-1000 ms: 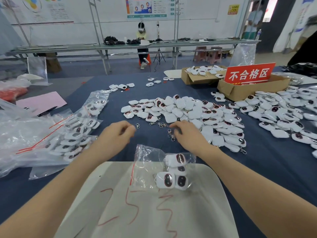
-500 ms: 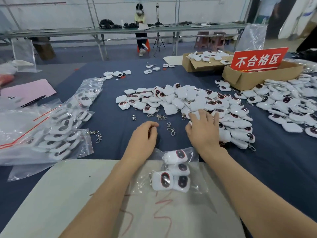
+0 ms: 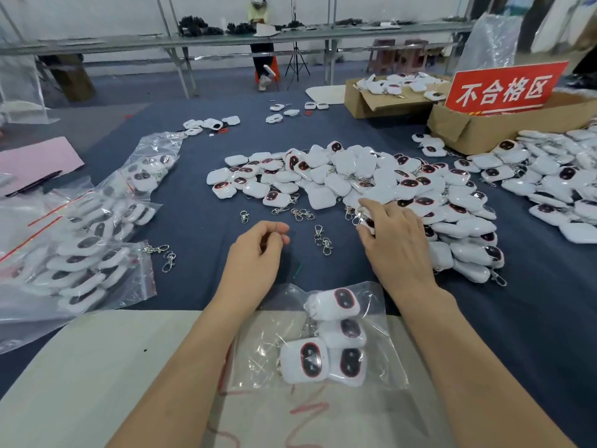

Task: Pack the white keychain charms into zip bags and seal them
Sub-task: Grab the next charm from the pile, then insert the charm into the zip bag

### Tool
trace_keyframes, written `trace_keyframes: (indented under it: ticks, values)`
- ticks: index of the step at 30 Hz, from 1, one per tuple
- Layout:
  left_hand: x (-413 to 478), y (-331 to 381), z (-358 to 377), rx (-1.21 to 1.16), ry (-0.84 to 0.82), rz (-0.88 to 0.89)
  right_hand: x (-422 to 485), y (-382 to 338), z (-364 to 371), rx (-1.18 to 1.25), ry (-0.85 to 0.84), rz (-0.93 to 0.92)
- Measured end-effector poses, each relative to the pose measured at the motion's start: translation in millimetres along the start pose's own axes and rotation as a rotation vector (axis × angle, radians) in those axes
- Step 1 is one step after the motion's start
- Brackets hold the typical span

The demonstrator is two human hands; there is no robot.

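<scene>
Four white charms [image 3: 307, 360] lie in the one zip bag [image 3: 265, 347] at near centre, kept between my forearms for loading; whether its mouth is sealed I cannot tell. My right hand [image 3: 394, 244] curls its fingers over a loose charm [image 3: 366, 224] at the near edge of the main pile [image 3: 355, 176], probably the fifth piece. My left hand [image 3: 255, 253] hangs loosely curled, holding nothing, ready beside the bag. Two cardboard boxes [image 3: 484, 130] stand far right on the worktop [image 3: 193, 205].

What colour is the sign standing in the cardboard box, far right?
The sign is red with white characters. It shows best in the head view, upper right.
</scene>
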State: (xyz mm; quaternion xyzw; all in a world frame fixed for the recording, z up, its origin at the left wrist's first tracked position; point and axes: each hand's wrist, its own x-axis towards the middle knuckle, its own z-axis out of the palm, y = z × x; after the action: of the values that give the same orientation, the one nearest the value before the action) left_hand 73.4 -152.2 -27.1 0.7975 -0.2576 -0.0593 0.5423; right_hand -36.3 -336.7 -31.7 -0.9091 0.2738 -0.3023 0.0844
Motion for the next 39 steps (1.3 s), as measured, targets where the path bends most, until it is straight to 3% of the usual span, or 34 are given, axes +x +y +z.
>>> trace_keyframes:
  ticks: [7,11,15,17,28,39]
  values:
    - [1,-1,0,-0.002,-0.013,0.0,5,0,-8,0.1,-0.016,0.004]
    - [-1,1,-1,-0.023,-0.021,0.019,12,-15,-20,0.731,-0.111,0.229]
    - [-6,10,-3,-0.144,-0.059,0.08,12,-41,-14,1.194,-0.27,0.206]
    - [-8,13,-4,-0.171,-0.121,0.123,5,-51,-6,1.308,-0.349,0.197]
    - [-4,9,-3,-0.229,-0.127,0.08,-4,-50,6,1.196,-0.472,0.086]
    - [-4,8,-4,-0.195,-0.142,0.041,-6,-51,2,1.2,-0.469,0.051]
